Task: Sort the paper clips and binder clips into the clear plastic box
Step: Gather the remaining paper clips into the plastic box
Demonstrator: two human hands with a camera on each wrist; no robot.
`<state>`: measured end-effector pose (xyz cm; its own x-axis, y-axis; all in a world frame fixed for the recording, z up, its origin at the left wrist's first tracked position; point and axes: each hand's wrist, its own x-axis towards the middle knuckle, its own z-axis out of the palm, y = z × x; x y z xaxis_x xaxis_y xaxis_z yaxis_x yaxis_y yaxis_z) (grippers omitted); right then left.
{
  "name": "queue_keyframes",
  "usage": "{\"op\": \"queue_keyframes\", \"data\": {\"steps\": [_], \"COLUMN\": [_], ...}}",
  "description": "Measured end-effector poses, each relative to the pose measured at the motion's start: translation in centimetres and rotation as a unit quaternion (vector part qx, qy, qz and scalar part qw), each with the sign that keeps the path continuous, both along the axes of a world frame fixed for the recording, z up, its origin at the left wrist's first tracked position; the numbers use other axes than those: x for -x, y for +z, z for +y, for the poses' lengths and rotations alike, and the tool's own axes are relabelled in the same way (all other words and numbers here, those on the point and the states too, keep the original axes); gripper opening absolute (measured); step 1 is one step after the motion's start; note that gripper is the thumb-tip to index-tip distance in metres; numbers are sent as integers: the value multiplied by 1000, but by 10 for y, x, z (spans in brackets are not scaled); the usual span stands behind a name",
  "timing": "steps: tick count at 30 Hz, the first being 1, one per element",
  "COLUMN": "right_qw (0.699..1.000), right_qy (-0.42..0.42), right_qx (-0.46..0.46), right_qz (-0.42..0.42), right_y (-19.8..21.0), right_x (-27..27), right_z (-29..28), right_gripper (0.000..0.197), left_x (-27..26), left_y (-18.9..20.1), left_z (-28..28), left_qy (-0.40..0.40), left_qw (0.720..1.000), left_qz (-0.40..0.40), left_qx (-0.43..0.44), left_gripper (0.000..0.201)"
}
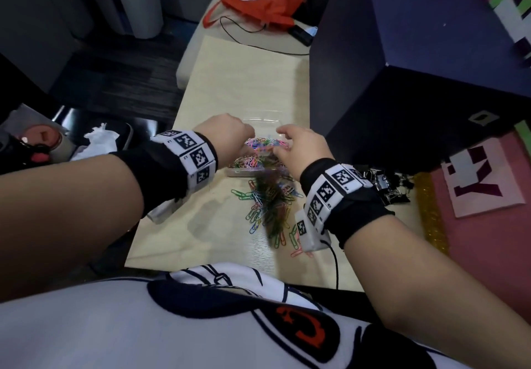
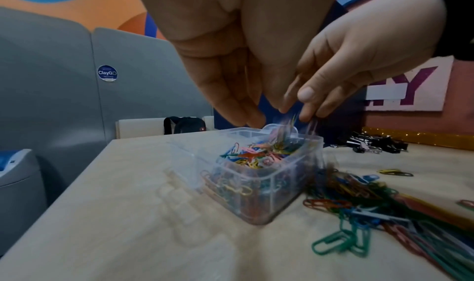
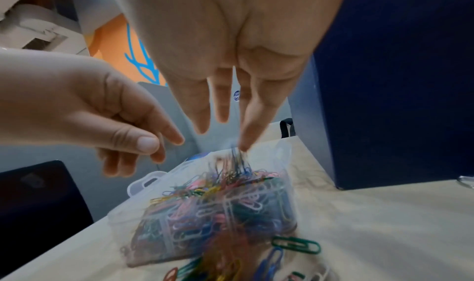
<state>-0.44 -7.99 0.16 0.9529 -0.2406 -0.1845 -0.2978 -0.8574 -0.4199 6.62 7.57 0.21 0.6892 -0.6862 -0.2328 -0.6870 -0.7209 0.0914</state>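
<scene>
ClayGO, round sticker [image 2: 107, 73], grey partition [image 2: 143, 78]
</scene>
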Motion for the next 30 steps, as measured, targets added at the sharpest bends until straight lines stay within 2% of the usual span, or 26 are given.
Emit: {"op": "queue_keyframes", "data": {"steps": [2, 5, 8, 11, 14, 16, 18, 23, 26, 30], "right_qw": [1000, 997, 979, 959, 979, 982, 975, 978, 982, 990], "right_qy": [-18, -52, -53, -52, 17, 91, 142, 151, 123, 68], "right_qx": [12, 37, 92, 104, 58, 48, 81, 97, 93, 62], "right_qz": [18, 35, 171, 257, 194, 157, 153, 104, 108, 108], "right_y": [2, -3, -20, -38, -51, -55, -59, -63, -64, -59], "right_x": [2, 13, 29, 46, 61, 67, 70, 72, 68, 59], "right_z": [-5, -15, -23, -23, -13, -1, 9, 13, 7, -4], "right_gripper": [40, 29, 32, 37, 57, 78, 85, 42, 30, 23], "left_x": [4, 21, 39, 52, 57, 57, 55, 53, 52, 52], "left_y": [-3, -12, -29, -47, -59, -66, -68, -61, -63, -65], "left_z": [2, 4, 4, 3, 1, 0, -2, -5, -4, -5], "left_qy": [3, -15, -53, -87, -109, -109, -91, -60, -58, -67], "left_qw": [1000, 1000, 997, 993, 990, 991, 992, 992, 992, 991], "left_qz": [3, 27, 47, 49, 45, 40, 57, 83, 75, 61], "left_qx": [7, -2, -40, -61, -79, -74, -68, -72, -88, -99], "left_gripper": [35, 30, 34, 53, 76, 80, 74, 33, 18, 12]}}
